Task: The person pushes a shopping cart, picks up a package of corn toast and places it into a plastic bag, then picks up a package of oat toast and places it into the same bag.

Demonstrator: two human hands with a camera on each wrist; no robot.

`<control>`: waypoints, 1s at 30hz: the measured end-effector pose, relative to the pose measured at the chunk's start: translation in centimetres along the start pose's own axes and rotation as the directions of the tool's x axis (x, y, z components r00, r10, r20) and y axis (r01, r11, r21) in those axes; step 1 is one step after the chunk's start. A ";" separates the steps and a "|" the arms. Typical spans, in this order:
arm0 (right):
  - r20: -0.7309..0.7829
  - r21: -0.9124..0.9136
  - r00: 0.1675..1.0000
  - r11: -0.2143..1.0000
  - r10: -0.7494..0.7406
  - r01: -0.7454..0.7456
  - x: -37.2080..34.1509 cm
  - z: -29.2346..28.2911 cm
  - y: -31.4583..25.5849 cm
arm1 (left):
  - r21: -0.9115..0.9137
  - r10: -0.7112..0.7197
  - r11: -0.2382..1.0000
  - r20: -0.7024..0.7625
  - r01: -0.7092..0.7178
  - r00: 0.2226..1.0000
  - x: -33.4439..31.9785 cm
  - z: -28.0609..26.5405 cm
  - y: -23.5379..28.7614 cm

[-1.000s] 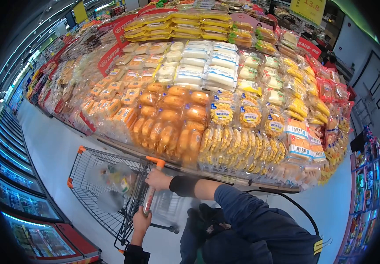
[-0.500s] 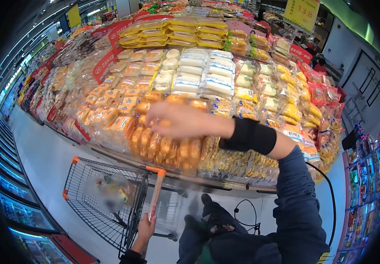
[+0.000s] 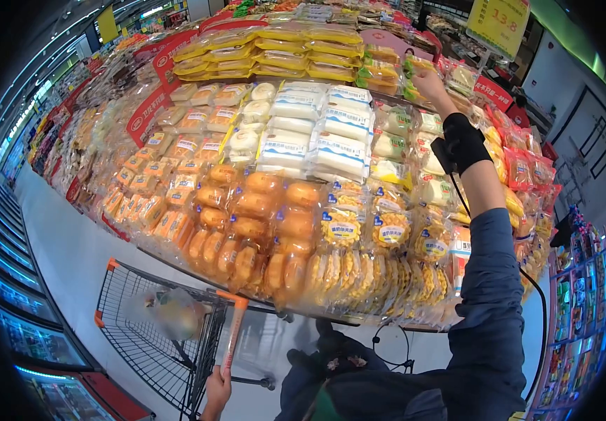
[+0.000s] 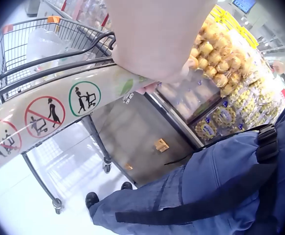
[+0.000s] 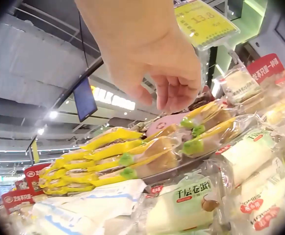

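Note:
At the lower end of the shopping cart's handle [image 3: 232,335], my left hand [image 3: 217,387] grips the bar. In the left wrist view that hand [image 4: 154,41] covers the far end of the white handle [image 4: 59,110], which carries round printed signs. Reaching over the bread display, my right hand [image 3: 429,84] is near the packs with green and yellow wrapping at the back. The right wrist view shows this hand [image 5: 157,63] with loosely bent fingers and nothing visible in them, above green-tipped packs [image 5: 208,134] and beside stacked yellow packs [image 5: 103,149].
The cart basket [image 3: 131,316] holds a clear plastic bag [image 3: 176,316]. Packaged buns [image 3: 254,203] and white bread packs [image 3: 341,137] cover the near display. A yellow price sign [image 3: 499,24] stands at the back right. Freezers [image 3: 50,330] line the left side.
My right hand left the cart handle, crossed over the buns, and is now farther back and right above the display. The left hand stays on the handle.

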State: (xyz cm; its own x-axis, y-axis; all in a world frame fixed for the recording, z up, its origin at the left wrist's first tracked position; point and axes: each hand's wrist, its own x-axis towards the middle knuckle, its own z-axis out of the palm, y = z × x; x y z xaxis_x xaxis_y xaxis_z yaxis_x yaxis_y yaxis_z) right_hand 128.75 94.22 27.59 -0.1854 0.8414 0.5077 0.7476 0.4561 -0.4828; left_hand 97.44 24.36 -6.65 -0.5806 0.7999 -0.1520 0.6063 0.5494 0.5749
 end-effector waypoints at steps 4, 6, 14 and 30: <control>0.008 -0.051 0.981 0.980 0.195 -0.194 3.9 1.5 4.9 | 0.055 -0.041 0.998 0.010 0.040 0.999 0.0 0.7 -1.3; -0.034 -0.026 0.980 0.980 0.195 -0.196 5.1 3.0 6.5 | 0.060 -0.063 0.996 0.014 0.062 0.998 0.0 1.2 -2.4; 0.006 0.177 0.963 0.947 0.270 -0.267 8.5 8.0 8.5 | 0.084 0.001 0.996 -0.040 0.003 0.999 0.0 1.1 -1.4; -0.083 0.857 0.987 0.515 0.139 0.000 4.5 -0.8 0.4 | 0.148 -0.035 0.988 -0.038 0.040 0.999 0.0 1.4 -2.2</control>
State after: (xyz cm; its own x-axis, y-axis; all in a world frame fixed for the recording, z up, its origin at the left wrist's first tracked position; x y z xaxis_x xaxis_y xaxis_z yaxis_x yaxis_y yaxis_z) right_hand 128.77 97.91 30.26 -0.0260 0.8695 0.4933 -0.1614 0.4833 -0.8604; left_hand 96.85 23.47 -9.04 -0.6217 0.7704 -0.1412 0.6564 0.6108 0.4428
